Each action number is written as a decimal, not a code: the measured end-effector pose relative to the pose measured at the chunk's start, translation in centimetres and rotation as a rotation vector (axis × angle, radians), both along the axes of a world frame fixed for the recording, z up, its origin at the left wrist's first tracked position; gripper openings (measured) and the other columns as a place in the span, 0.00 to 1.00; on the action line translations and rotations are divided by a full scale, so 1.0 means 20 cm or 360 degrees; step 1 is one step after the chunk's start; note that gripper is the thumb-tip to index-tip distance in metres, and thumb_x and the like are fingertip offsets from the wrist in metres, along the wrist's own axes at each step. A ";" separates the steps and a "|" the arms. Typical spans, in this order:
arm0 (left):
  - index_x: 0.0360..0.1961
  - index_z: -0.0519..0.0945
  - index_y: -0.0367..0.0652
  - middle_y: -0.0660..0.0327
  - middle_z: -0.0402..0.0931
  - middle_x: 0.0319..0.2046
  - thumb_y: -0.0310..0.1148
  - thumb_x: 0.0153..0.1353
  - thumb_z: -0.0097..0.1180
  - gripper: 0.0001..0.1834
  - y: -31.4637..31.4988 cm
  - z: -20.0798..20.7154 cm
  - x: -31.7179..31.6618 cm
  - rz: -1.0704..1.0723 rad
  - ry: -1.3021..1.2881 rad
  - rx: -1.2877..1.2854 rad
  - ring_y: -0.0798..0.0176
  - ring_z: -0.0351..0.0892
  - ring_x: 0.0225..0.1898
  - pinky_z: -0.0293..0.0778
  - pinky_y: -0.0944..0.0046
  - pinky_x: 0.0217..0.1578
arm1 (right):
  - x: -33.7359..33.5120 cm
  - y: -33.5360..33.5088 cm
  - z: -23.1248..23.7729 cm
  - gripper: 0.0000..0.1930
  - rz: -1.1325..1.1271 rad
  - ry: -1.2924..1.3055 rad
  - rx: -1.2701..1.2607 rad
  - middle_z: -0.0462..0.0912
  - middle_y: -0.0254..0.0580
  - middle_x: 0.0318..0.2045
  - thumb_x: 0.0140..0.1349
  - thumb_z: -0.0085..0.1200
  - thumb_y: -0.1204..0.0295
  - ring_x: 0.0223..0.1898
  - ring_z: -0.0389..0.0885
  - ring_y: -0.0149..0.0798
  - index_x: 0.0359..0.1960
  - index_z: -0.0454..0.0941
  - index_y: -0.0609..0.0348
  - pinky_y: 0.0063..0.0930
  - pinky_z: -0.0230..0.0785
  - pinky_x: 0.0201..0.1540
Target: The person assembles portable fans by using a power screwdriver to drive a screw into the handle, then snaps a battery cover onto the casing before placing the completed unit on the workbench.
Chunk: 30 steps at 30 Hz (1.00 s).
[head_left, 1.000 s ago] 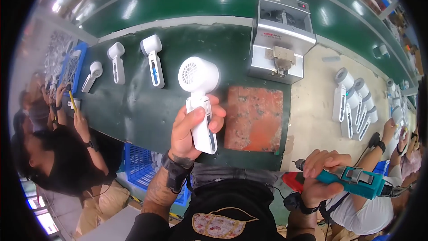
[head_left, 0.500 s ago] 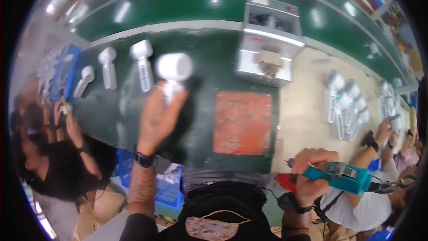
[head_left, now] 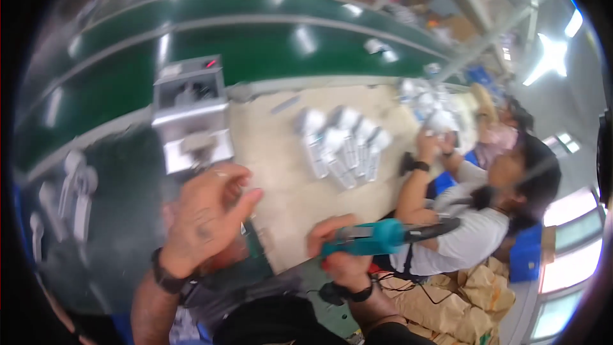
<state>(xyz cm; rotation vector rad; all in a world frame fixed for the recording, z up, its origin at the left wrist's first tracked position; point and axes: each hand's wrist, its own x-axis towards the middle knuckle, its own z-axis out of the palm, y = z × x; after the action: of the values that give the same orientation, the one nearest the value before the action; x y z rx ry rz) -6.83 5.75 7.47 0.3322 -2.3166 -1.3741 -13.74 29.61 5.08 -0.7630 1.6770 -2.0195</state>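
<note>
My left hand [head_left: 207, 214] hovers over the near part of the green work mat [head_left: 124, 217]. Its fingers bend loosely, the thumb stands apart, and nothing shows between them. My right hand [head_left: 345, 259] is wrapped round a teal electric screwdriver [head_left: 367, 238], which lies level over the near edge of the bench. At the left of the mat are several white handheld devices [head_left: 83, 201] with round heads and straight handles, blurred by motion. More of the same white devices [head_left: 345, 147] lie bunched on the pale board [head_left: 274, 172] to the right.
A grey metal machine [head_left: 195, 115] with a red light stands behind my left hand. On the right, a co-worker in a white shirt [head_left: 456, 236] handles a white part [head_left: 440, 121]. Brown paper sacks [head_left: 434, 306] and a blue crate [head_left: 525, 252] are low on the right.
The view has swung right. My left hand has let go of the white device, which now lies among the others on the mat. The screwdriver stays in my right hand.
</note>
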 end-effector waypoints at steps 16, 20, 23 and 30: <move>0.41 0.78 0.37 0.47 0.82 0.35 0.48 0.59 0.60 0.23 0.21 -0.45 -0.87 0.0014 -0.0264 -0.0357 0.42 0.81 0.42 0.74 0.47 0.47 | -0.05 0.09 -0.01 0.30 0.0112 -0.0128 -0.0179 0.79 0.44 0.31 0.63 0.67 0.52 0.34 0.79 0.38 0.51 0.72 0.68 0.33 0.72 0.39; 0.41 0.78 0.36 0.44 0.81 0.34 0.41 0.62 0.57 0.17 0.16 -0.38 -0.75 0.0024 -0.0100 -0.0321 0.41 0.81 0.41 0.74 0.46 0.44 | -0.09 0.05 -0.06 0.30 0.0069 -0.0098 -0.0068 0.79 0.43 0.32 0.62 0.68 0.54 0.35 0.79 0.36 0.52 0.72 0.68 0.31 0.72 0.41; 0.42 0.78 0.36 0.45 0.81 0.33 0.39 0.61 0.59 0.16 0.15 -0.21 -0.55 -0.0172 -0.0147 0.0018 0.39 0.82 0.37 0.75 0.48 0.42 | -0.11 0.02 -0.11 0.28 0.0014 -0.0082 -0.0019 0.79 0.43 0.33 0.62 0.68 0.58 0.36 0.79 0.35 0.52 0.72 0.68 0.31 0.72 0.42; 0.38 0.82 0.38 0.49 0.82 0.32 0.34 0.59 0.66 0.12 0.10 -0.02 -0.06 -0.0105 -0.0144 -0.0051 0.42 0.82 0.35 0.75 0.52 0.39 | -0.11 -0.11 -0.14 0.24 0.0118 -0.0072 0.0007 0.80 0.42 0.35 0.63 0.68 0.64 0.39 0.80 0.34 0.53 0.74 0.66 0.30 0.73 0.44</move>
<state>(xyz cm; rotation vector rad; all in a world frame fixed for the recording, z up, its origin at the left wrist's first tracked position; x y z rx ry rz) -8.09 7.65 7.15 0.3166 -2.4411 -1.3776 -15.94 27.33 2.37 -0.7606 1.6042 -1.9672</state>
